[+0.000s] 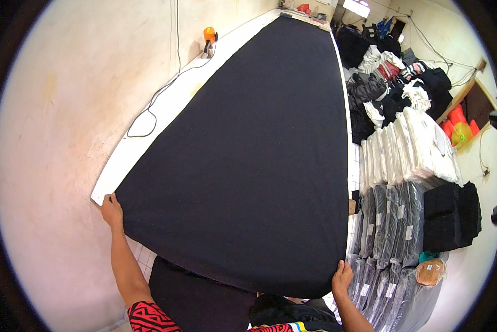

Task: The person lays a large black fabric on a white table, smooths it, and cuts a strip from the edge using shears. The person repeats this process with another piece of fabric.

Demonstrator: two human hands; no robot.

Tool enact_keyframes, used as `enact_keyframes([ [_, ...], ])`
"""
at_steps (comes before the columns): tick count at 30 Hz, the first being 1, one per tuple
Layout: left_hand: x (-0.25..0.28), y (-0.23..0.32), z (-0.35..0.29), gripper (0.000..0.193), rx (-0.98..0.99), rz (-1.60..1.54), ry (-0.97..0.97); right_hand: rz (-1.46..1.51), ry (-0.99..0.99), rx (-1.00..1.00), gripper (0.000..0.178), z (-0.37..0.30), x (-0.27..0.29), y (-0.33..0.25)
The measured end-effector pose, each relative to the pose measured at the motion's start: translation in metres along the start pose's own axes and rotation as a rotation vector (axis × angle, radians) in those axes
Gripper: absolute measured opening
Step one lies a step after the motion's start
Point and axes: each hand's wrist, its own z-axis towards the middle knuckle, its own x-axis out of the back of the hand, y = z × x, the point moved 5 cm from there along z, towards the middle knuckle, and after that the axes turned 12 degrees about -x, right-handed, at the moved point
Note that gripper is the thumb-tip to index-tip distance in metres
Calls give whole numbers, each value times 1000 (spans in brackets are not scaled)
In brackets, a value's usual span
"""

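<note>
A long sheet of black fabric (248,155) lies spread over a white table (118,157). It runs from the near edge to the far end and looks flat and smooth. At the near left corner my left hand (112,210) is closed on the fabric's edge, fingers on top. My right hand (342,278) grips the near right corner, thumb and fingers closed round the edge. Between my hands the near edge hangs over the table's end in a curve. More black fabric (196,299) hangs below it, close to my body.
An orange-topped tool (209,36) with a black cord (154,102) stands along the table's left side, by the wall. Right of the table are plastic-wrapped fabric bundles (392,221), white packs (409,146) and a heap of loose cloth (392,83). Small items (304,9) sit at the far end.
</note>
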Motion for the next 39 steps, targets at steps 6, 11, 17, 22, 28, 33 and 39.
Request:
enact_keyframes([
  [6, -38, -23, -19, 37, 37, 75, -9, -82, -36, 6, 44, 12, -34, 35],
  [11, -51, -62, -54, 40, 189, 86, -161, -2, -318, -260, 40, 16, -59, 95],
  [17, -37, -90, -61, 34, 218, -93, -155, 114, -586, -281, 36, 7, -46, 132],
  [22, -12, -64, -60, 22, 237, 261, -207, 38, -532, -160, 33, 3, -27, 113],
  [28, -31, 72, -157, 58, -102, 172, 67, 146, -635, -420, 47, 22, -42, 88],
  [33, -43, 99, -257, 61, -78, 128, -234, 281, -709, -325, 35, 43, -55, 72],
  [39, 29, 259, -368, 27, -345, -358, -140, 205, -789, -345, 38, 51, -52, 61],
])
